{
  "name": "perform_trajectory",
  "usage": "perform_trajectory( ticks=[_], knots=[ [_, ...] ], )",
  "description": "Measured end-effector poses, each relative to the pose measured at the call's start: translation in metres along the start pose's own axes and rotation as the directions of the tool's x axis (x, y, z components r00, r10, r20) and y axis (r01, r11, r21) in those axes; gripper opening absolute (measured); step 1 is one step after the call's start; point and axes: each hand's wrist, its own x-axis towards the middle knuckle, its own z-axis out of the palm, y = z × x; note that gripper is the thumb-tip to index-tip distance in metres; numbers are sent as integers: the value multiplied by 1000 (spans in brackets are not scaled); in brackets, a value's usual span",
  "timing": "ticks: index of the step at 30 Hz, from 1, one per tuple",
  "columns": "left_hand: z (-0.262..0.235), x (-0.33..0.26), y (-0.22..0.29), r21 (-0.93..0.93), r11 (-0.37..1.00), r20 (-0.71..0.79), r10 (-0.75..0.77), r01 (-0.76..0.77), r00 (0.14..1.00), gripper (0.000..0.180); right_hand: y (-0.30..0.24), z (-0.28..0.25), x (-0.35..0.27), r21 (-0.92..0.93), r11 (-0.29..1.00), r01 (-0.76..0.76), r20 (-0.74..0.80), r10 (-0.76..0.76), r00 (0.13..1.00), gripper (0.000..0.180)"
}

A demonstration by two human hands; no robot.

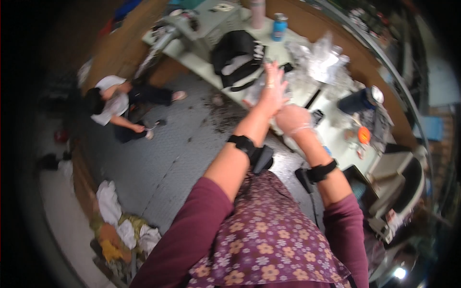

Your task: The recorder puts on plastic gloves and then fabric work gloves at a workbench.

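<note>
Glove cuff (302, 128), apparently clear plastic, edged our curled right hand (292, 119), hold untellable, beside our open left hand (272, 91); we judged hard tugging might tear it.

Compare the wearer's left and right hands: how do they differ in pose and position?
The left hand has its fingers stretched out, while the right hand is curled in like a loose fist. The left hand reaches farther from the body; the right hand sits closer in, beside the left wrist. Both share one plain feature: each forearm behind them wears a black strap.
</note>
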Motion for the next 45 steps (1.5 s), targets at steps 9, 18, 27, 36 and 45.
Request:
perform_trajectory(
  ticks=[9,18,27,36,45],
  knots=[
    [-51,38,-48,800,591,-344,303,108,889,106,6,11,-3,152,984,-91,-188,119,975,35],
    [-99,18,-81,828,516,-422,312,221,851,77,37,60,-12,176,920,351,-620,-173,765,17],
    [-88,-24,-41,-488,854,-255,-338,181,906,96,12,75,-18,116,912,394,-338,-337,879,20],
    [-65,-37,-39,-713,696,173,55,87,983,84,14,80,-8,158,965,211,-186,-180,966,32],
    [-68,-53,-20,-700,712,-111,-189,58,976,71,11,107,-7,271,839,472,-277,-402,873,28]
  ],
)
